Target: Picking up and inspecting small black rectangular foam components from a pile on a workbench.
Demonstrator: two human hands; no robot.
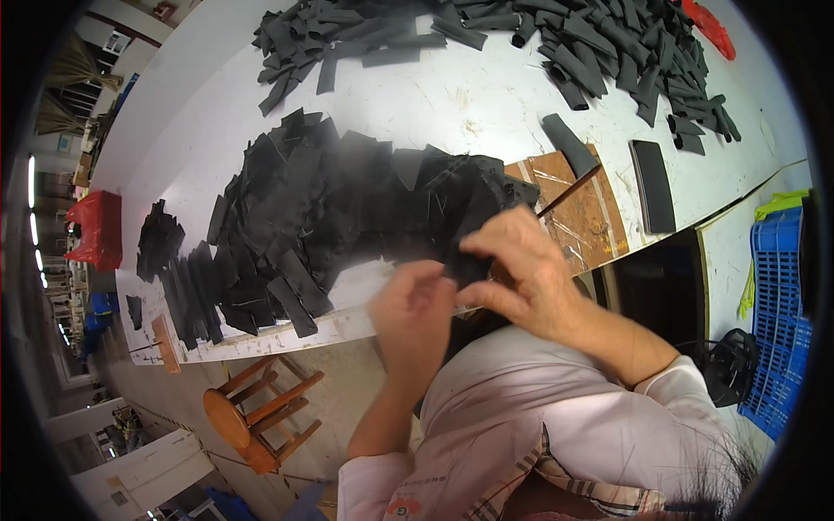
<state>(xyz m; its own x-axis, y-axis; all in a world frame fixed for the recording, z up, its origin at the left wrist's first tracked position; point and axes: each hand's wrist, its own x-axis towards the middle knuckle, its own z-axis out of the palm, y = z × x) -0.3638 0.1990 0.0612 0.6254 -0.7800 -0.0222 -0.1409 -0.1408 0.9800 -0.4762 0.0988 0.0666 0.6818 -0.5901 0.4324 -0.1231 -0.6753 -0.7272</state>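
Close in front of my body, at the table's near edge, my two hands meet over a small black fabric piece point(469, 260). My left hand point(414, 300) is slightly blurred, its fingers curled in against the piece. From the other side my right hand point(526, 269) bends its thumb and fingers around it. Much of the piece is hidden by the fingers and merges with a wide heap of flat black fabric pieces point(304, 204) just beyond. Right of the heap, a dark rod point(569, 191) slants up from a brown wooden board point(599, 217), a black fabric tube point(569, 143) at its upper end.
Rolled black tubes point(599, 43) pile along the far side of the white table point(417, 95). A black phone-like slab point(651, 187) lies at the right. A blue crate point(777, 313) stands beyond the table's right edge, a wooden stool point(252, 412) below left, a red bag point(95, 230) further left.
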